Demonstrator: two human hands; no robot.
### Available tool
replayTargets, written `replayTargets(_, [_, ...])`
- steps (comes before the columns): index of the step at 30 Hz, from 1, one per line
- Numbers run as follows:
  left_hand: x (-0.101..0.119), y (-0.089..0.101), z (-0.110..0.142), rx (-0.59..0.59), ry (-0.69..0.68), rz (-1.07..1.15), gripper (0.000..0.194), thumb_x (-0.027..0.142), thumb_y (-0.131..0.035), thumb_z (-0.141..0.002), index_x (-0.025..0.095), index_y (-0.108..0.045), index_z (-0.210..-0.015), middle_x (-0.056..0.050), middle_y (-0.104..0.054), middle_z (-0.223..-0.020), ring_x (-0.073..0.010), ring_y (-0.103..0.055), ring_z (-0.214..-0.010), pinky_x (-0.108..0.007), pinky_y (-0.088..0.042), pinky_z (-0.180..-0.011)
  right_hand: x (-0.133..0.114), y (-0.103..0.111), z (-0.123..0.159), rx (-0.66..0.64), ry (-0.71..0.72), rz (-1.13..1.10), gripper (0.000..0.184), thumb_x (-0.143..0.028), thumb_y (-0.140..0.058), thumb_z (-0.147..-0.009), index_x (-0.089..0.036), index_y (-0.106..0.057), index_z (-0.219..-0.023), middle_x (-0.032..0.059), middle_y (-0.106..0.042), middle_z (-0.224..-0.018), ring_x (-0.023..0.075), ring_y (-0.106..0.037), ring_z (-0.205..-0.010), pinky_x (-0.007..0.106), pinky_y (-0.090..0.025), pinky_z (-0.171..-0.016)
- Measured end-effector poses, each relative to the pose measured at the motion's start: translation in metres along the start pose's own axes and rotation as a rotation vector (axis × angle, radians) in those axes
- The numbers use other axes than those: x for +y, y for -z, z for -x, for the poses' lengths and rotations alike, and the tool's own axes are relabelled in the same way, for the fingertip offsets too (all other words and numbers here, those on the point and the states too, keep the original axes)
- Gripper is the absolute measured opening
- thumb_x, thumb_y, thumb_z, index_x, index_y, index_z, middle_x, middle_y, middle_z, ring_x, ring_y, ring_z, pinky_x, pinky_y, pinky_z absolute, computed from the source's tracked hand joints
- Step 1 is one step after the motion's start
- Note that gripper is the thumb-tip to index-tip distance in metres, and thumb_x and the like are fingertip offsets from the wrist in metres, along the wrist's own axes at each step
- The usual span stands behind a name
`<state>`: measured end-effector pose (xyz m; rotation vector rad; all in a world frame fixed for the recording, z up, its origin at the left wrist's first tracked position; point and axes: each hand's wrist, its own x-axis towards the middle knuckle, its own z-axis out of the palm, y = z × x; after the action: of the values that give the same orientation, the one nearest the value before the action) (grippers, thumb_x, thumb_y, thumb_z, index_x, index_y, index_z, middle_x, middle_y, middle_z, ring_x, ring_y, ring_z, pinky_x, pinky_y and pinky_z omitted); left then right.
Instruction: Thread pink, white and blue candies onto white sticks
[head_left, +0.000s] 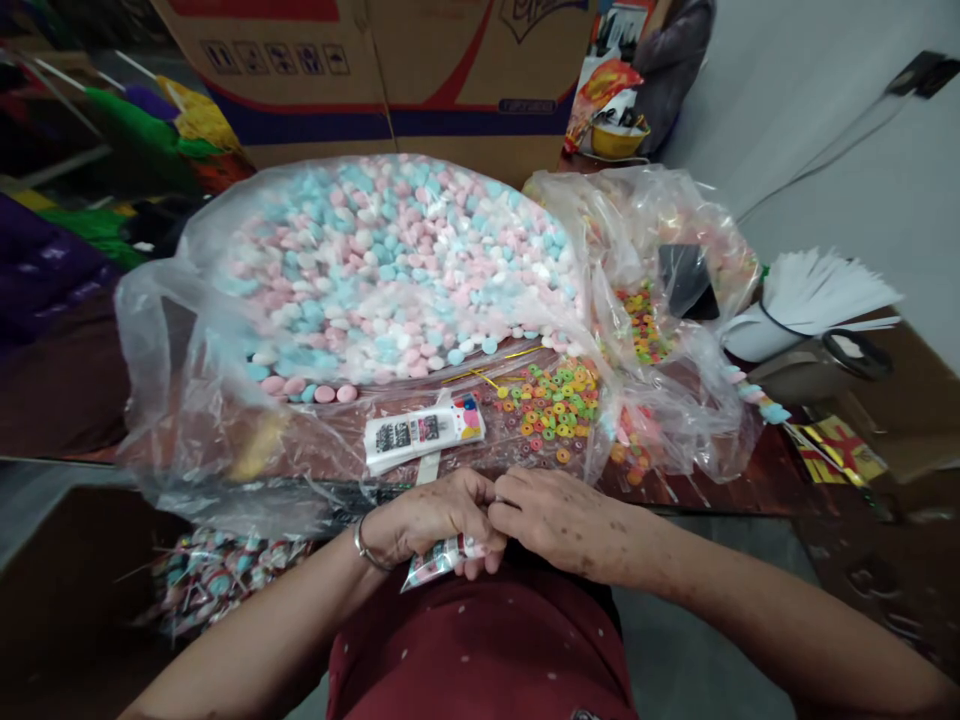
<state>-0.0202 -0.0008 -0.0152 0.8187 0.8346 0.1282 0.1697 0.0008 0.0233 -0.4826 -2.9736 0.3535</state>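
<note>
My left hand (442, 515), with a bracelet at the wrist, is closed around a small clear printed candy packet (437, 562). The packet's lower end sticks out below my fingers. Against its fingertips presses my right hand (551, 520), fingers curled in a pinch; what they grip is hidden. Just beyond the hands, a stack of flat printed packets (409, 437) lies on the table edge. To its right are loose small ring candies (555, 400) in green, yellow and orange. Gold twist ties (487, 378) lie behind the stack.
A large clear bag of pastel candies (405, 260) covers the table's middle. Right of it are another plastic bag (675, 430), a dark phone-like slab (687, 281), a container of white sticks (814, 295) and a candy skewer (757, 395). Wrapped candies (217, 580) fill a box below left.
</note>
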Motion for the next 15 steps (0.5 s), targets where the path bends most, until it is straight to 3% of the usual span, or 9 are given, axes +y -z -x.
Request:
replayTargets(6, [0.011, -0.012, 0.003, 0.174, -0.094, -0.077, 0.01, 0.012, -0.059, -0.051, 0.013, -0.063, -0.06, 0.001, -0.063, -0.051, -0.0117, -0.057, -0.043, -0.018, -0.042, -0.041, -0.007, -0.006, -0.005, 0.023, -0.127, 0.23, 0.015, -0.017, -0.048, -0.094, -0.013, -0.061, -0.089, 0.0086, -0.062, -0.084, 0.0206, -0.052, -0.077, 0.033, -0.043, -0.066])
replayTargets(12, [0.017, -0.019, -0.002, 0.549, -0.334, -0.334, 0.011, 0.011, -0.05, -0.057, 0.017, -0.055, -0.065, 0.004, -0.055, -0.053, -0.0114, -0.05, -0.047, -0.021, -0.036, -0.045, -0.01, -0.012, -0.013, 0.17, -0.274, 0.477, 0.015, -0.009, -0.044, -0.089, -0.01, -0.058, -0.095, 0.0096, -0.058, -0.081, 0.0209, -0.053, -0.072, 0.031, -0.041, -0.057])
replayTargets(15, [0.018, -0.02, -0.004, 0.701, -0.464, -0.471, 0.007, 0.01, -0.052, -0.059, 0.017, -0.054, -0.061, 0.003, -0.055, -0.057, -0.0116, -0.045, -0.055, -0.022, -0.036, -0.052, -0.009, -0.013, -0.018, 0.172, -0.367, 0.51, 0.017, -0.008, -0.042, -0.089, -0.011, -0.057, -0.096, 0.0087, -0.057, -0.077, 0.0205, -0.053, -0.069, 0.03, -0.039, -0.052])
